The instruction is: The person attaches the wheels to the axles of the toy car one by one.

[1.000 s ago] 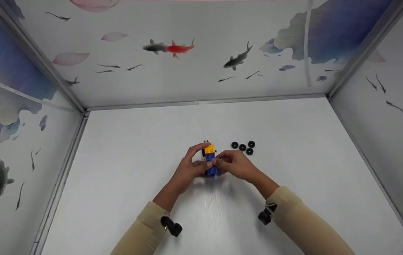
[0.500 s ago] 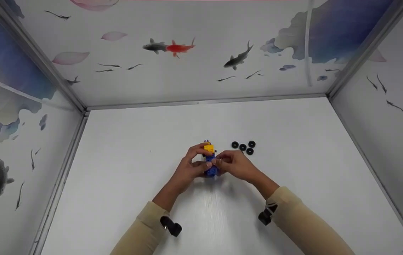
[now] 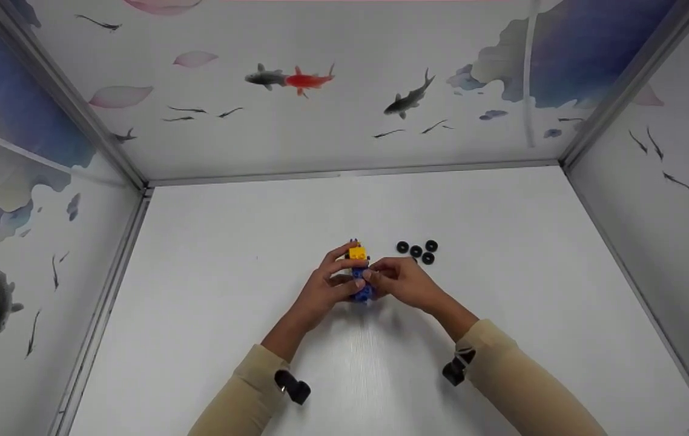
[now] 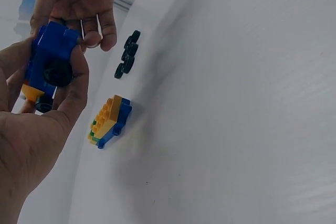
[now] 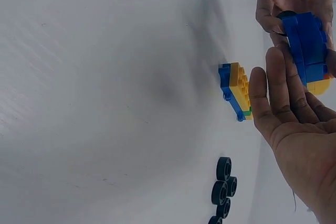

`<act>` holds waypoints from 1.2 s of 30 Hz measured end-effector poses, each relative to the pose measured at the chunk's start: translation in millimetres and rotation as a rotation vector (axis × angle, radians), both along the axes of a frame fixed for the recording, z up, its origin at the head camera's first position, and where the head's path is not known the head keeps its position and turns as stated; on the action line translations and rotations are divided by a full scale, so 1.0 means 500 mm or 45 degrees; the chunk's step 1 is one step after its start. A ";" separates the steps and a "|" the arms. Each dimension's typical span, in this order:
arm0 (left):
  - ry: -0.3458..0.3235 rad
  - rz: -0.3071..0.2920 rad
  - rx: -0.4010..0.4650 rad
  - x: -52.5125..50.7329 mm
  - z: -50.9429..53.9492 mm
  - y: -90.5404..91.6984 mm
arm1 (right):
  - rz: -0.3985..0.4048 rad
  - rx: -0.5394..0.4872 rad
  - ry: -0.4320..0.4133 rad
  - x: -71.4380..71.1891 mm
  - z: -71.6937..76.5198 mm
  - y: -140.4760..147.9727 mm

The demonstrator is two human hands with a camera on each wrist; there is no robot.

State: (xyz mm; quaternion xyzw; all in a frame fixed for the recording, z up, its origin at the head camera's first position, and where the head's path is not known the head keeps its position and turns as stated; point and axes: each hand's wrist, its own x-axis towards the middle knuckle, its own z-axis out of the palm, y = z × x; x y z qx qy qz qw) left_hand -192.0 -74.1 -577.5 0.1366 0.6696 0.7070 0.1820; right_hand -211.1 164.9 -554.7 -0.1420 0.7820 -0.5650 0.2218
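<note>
A toy vehicle of blue and yellow building bricks (image 3: 361, 295) is held between both hands above the table. My left hand (image 3: 320, 289) grips its left side, the thumb over the blue bricks and fingers reaching toward the yellow part. My right hand (image 3: 408, 281) pinches its right side between thumb and forefinger; in the right wrist view the other fingers stretch out beneath. Black wheels (image 4: 58, 73) show on the vehicle's side in the left wrist view. What lies right under the right fingertips is hidden.
Several loose black wheels (image 3: 416, 251) lie right of the vehicle on the white table (image 3: 229, 242). Another yellow and blue brick assembly (image 4: 109, 120) rests on the table in both wrist views. Printed walls (image 3: 344, 133) enclose the back and sides.
Fingers of my left hand have shifted over the vehicle, one now lying across between the yellow and blue parts. My right hand stays nearly in place. The loose wheels have not moved.
</note>
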 end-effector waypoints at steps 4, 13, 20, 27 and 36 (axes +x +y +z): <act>0.012 -0.004 -0.022 0.000 -0.003 -0.001 | -0.003 -0.007 -0.008 0.001 -0.001 0.001; 0.142 -0.039 -0.144 -0.003 -0.011 -0.003 | -0.009 0.049 0.011 0.001 -0.005 0.002; 0.186 -0.038 -0.141 -0.001 -0.013 -0.003 | 0.003 0.058 0.023 0.001 -0.007 0.005; 0.154 0.020 -0.114 0.000 -0.013 -0.007 | -0.007 0.106 0.099 -0.007 -0.006 0.022; 0.062 0.026 -0.040 0.002 -0.015 -0.016 | -0.253 0.380 0.200 -0.022 -0.029 0.071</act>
